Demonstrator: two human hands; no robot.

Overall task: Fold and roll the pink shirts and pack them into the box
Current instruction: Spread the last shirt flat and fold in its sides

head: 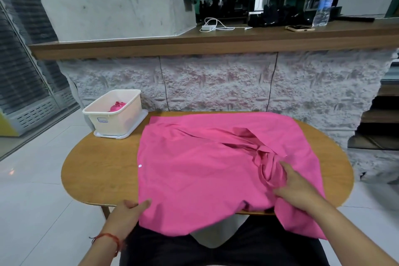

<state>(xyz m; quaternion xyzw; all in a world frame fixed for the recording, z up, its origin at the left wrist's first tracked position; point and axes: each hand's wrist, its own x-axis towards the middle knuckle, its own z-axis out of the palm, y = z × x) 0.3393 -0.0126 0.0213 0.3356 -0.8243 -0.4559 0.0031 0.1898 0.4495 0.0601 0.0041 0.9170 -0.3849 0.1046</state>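
Both hands work the near side of the pink shirt (205, 164) spread over the wooden table (97, 168). The left hand (127, 211) pinches the hem, its fingers hidden beneath the cloth, and the right hand (295, 190) rests straight-fingered beside the bunched folds. At the far left, the box (116, 119) hides most of a rolled shirt (117, 107).

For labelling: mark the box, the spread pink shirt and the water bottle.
box (123, 116), head view, front wall
spread pink shirt (194, 168), head view, flat middle
water bottle (325, 4), head view, blue label
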